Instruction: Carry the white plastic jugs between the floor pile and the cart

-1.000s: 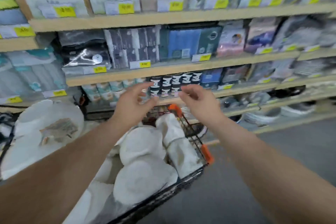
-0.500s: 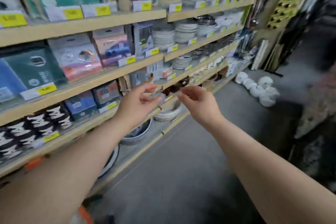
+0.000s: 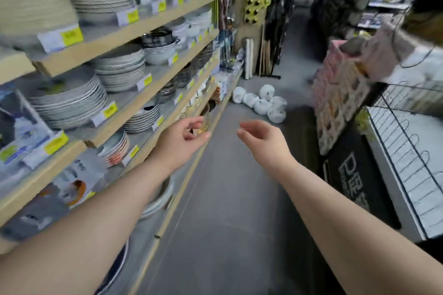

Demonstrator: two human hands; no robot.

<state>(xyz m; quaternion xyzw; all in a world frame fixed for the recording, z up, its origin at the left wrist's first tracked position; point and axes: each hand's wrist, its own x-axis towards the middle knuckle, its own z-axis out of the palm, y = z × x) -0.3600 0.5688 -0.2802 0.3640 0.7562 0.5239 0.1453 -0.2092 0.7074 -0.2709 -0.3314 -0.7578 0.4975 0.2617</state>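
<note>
Reaching out, your left hand (image 3: 178, 142) and right hand (image 3: 262, 137) hang loose-fingered, each grip empty. Nearest are the plates (image 3: 142, 117) on the shelf (image 3: 153, 137), left of your left grip; approach slowly and grasp a rim squarely.

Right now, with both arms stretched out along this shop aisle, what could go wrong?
The left hand hovers empty close to the shelf edge bearing stacked plates; a careless swing might knock crockery off. White bundles lie on the floor ahead, a likely trip hazard. The right hand is empty too, so nothing steadies a stumble.
</note>
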